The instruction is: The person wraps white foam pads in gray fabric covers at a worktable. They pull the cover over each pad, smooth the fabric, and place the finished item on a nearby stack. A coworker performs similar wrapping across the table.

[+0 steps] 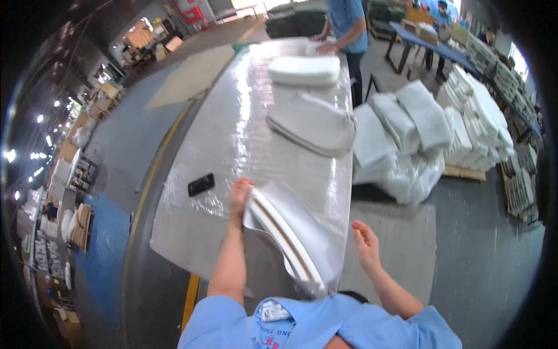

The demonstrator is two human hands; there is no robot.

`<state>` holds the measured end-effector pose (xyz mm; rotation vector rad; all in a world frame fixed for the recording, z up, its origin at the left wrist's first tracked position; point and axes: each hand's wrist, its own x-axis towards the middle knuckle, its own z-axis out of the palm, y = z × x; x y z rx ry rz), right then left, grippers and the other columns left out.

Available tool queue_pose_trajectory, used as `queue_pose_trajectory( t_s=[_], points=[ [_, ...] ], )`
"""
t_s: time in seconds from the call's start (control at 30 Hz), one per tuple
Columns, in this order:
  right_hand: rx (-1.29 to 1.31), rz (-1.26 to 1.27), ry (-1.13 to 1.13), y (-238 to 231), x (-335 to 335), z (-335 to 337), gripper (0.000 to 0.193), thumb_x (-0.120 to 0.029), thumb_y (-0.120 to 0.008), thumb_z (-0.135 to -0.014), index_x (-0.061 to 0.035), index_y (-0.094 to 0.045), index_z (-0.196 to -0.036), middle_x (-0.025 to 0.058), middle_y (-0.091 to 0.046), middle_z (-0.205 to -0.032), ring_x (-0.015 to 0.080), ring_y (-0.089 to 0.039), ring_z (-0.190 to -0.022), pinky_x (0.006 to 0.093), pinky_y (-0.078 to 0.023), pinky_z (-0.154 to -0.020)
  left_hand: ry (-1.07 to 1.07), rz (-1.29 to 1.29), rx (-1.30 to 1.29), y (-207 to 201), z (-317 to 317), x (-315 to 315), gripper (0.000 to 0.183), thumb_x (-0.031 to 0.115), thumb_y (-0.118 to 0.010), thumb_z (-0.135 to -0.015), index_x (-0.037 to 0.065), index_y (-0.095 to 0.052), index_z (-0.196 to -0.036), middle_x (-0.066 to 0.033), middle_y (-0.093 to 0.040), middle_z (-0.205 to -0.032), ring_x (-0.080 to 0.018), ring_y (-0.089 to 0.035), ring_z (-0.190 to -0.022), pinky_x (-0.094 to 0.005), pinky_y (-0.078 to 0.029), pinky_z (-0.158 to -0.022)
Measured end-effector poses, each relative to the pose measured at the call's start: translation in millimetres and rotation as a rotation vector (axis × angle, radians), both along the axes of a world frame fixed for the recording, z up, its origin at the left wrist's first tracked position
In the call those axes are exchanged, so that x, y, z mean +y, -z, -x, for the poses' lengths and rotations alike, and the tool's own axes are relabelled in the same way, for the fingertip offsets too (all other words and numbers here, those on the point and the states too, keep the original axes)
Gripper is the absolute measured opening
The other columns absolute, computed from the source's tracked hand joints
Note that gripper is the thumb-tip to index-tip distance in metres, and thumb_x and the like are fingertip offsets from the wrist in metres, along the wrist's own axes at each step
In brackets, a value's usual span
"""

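Left hand (239,198) pinching the far end of the white curved pad (285,238) (grip detail's blurry); pad's tilted at the table's (186,238) near edge. Right hand (366,247) empty, fingers loosely apart. I'd steady the near end, keep the pale cover (311,224) crease-free.

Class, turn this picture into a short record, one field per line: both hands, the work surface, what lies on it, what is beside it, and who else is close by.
Left: bare left hand at the far end of a curved white piece with a brown lengthwise strip; blur hides the exact grip
Right: bare right hand, fingers loosely bent, apart from that piece
Surface: long grey table with shiny film
On it: black rectangular phone, flat curved grey piece, thick white rounded block
Beside, right: piled white soft-looking sheets
Nearby: co-worker in light-blue shirt, far right side
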<state>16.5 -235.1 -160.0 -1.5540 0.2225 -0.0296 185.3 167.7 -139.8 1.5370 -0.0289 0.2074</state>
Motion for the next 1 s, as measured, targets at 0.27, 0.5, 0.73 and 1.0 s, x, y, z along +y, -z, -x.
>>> queue_pose_trajectory(
  t_s=[0.27, 0.5, 0.73, 1.0],
  points=[
    [0.12, -0.307, -0.286, 14.6, -4.3, 54.6, 0.048, -0.04, -0.043, -0.114, -0.003, -0.068, -0.133, 0.0058, -0.07, -0.121, 0.0145, -0.061, -0.112, 0.0314, -0.044, -0.101, -0.633, 0.259, 0.246, -13.6, 175.6, 4.8, 0.024, 0.035, -0.056, -0.11, 0.011, -0.057, -0.113, -0.0023, -0.057, -0.102, -0.0144, -0.058, -0.093, -0.033, -0.051, -0.085],
    [0.005, -0.318, -0.294, 2.5, 14.5, 26.3, 0.055, -0.044, -0.044, -0.113, -0.0058, -0.049, -0.152, 0.0126, -0.062, -0.136, 0.0177, -0.058, -0.116, 0.0316, -0.043, -0.104, -0.713, 0.29, 0.159, 3.3, 250.4, 10.3, 0.024, 0.035, -0.053, -0.111, 0.011, -0.054, -0.111, -0.0028, -0.056, -0.104, -0.016, -0.058, -0.097, -0.0341, -0.052, -0.088],
    [0.681, -0.216, -0.299, 16.0, -11.9, 36.0, 0.069, -0.042, -0.057, -0.108, -0.0105, -0.031, -0.165, 0.0192, -0.054, -0.149, 0.0267, -0.055, -0.132, 0.0373, -0.044, -0.108, -0.549, 0.755, 0.553, -0.6, 311.1, 22.6, 0.038, 0.035, -0.056, -0.105, 0.004, -0.065, -0.124, -0.0135, -0.069, -0.123, -0.03, -0.066, -0.115, -0.0476, -0.054, -0.1],
    [0.31, -0.406, -0.255, 17.8, -21.5, 19.4, 0.079, -0.016, -0.073, -0.098, -0.0083, -0.031, -0.164, 0.0133, -0.054, -0.149, 0.0234, -0.055, -0.131, 0.0384, -0.04, -0.114, -0.189, 0.71, 0.25, -18.2, 313.6, 30.1, 0.052, 0.022, -0.058, -0.099, -0.002, -0.054, -0.145, -0.0135, -0.06, -0.145, -0.029, -0.058, -0.132, -0.0457, -0.045, -0.113]
  ],
)
